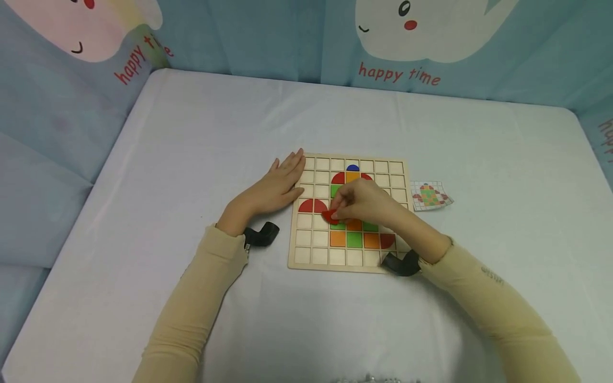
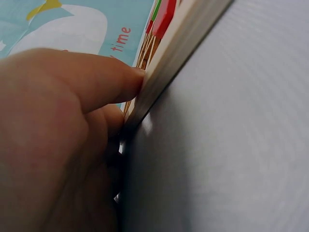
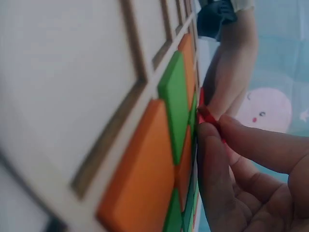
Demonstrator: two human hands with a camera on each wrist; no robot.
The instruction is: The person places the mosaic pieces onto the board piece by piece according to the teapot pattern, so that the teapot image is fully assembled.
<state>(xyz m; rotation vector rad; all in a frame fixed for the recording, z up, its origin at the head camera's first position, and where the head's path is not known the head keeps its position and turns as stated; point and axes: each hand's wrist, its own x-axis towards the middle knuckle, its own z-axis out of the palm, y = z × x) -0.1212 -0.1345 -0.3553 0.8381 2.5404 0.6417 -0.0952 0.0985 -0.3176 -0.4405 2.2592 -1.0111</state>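
Note:
A wooden grid board [image 1: 304, 255] lies on the table with coloured pieces set in its cells. My left hand [image 1: 275, 187] rests flat at the board's left edge, its fingers straight and touching the rim. Between thumb and fingertips my right hand [image 1: 366, 202] pinches a red quarter-circle piece [image 1: 328, 216], tilted over the board just below two red pieces [image 1: 313, 205]. Green and orange squares, such as a green square [image 1: 354, 240] and an orange square [image 3: 140, 169], sit in the middle cells. A blue half-circle [image 1: 353, 167] is at the top. The right hand hides some cells.
A small printed pattern card [image 1: 431, 196] with a curled corner lies right of the board. Black wrist cameras [image 1: 262, 234] are strapped at both wrists. A white cloth [image 1: 230, 133] covers the table, and a blue printed curtain [image 1: 268, 37] hangs behind it.

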